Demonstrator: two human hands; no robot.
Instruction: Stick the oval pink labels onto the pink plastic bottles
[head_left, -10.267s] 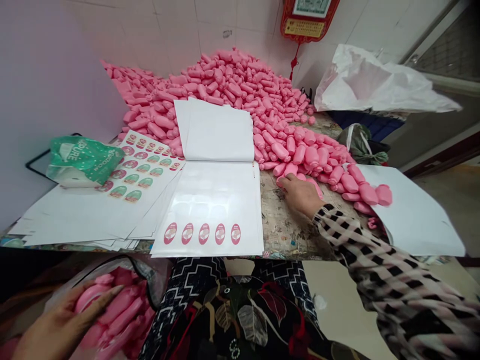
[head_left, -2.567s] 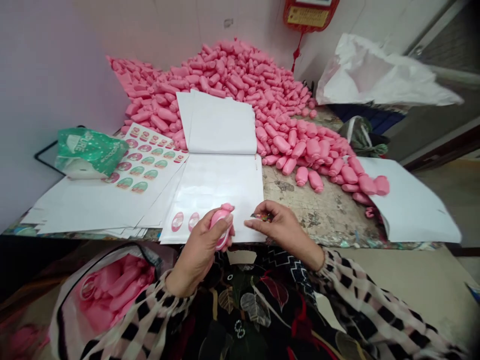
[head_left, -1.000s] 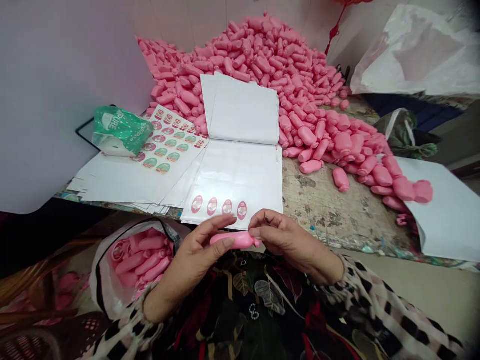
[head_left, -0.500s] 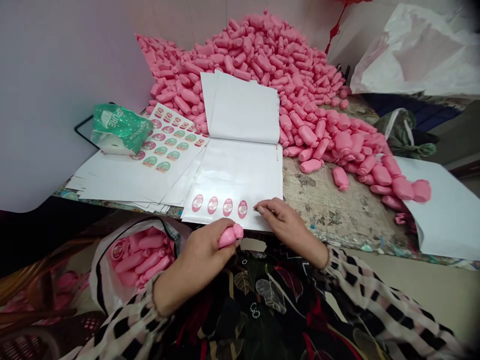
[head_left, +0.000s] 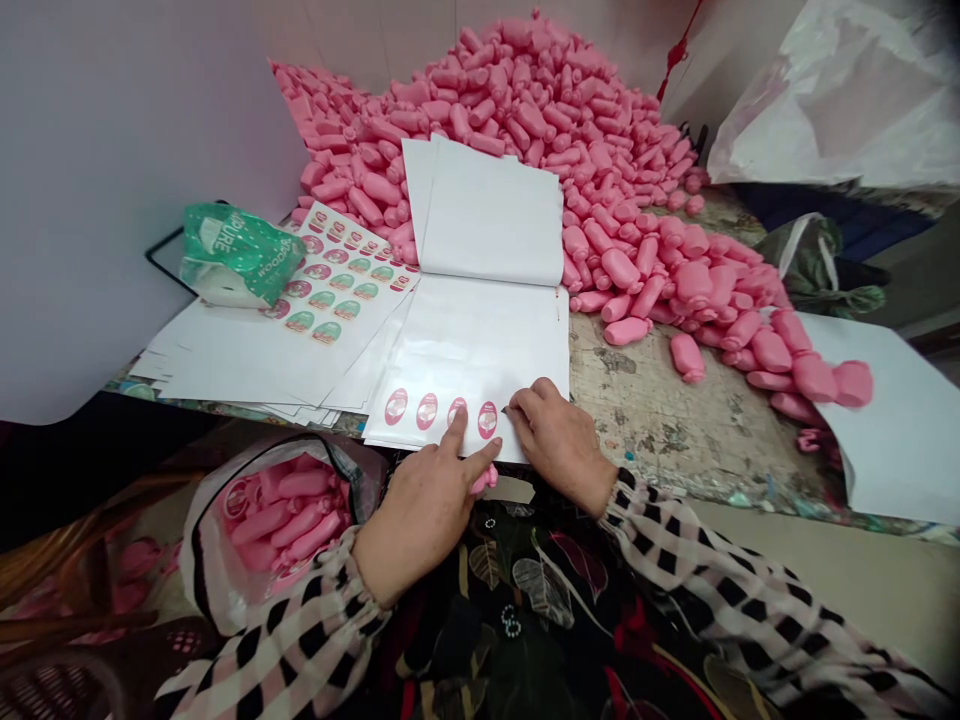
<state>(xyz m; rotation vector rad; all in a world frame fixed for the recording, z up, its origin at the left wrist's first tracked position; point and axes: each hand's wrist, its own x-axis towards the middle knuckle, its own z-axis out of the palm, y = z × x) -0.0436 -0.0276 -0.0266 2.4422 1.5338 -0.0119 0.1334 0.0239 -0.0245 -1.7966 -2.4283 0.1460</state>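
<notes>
Pink plastic bottle (head_left: 484,481), mostly hidden, only its soft rounded end showing below the left hand (head_left: 424,510), at the lower edge of a glossy label sheet (head_left: 450,360). Left index finger (head_left: 456,425) straight and spread away from the middle finger, its tip on the third pink oval label (head_left: 457,411); middle finger slanting down toward the bottle. Right hand (head_left: 559,445) lying on the sheet's lower right corner, fingers pressed together, tips just beside the fourth oval label (head_left: 487,420); any pinch on a label too small to tell. Checked cuffs (head_left: 637,520) at both wrists, above a black floral top (head_left: 525,620). Down at left, a thin white plastic sack (head_left: 202,560) crammed with smooth pink bottles (head_left: 277,515). Beyond the hands, a fanned stack of printed sheets (head_left: 225,360) with pink and green ovals, under a crumpled green plastic wrapper (head_left: 232,255). Pitted, paint-stained tabletop (head_left: 645,420). Farthest, a heaped mound of matte pink bottles (head_left: 517,110) against a tiled wall (head_left: 375,30), spilling rightward onto a white paper sheet (head_left: 892,430).
</notes>
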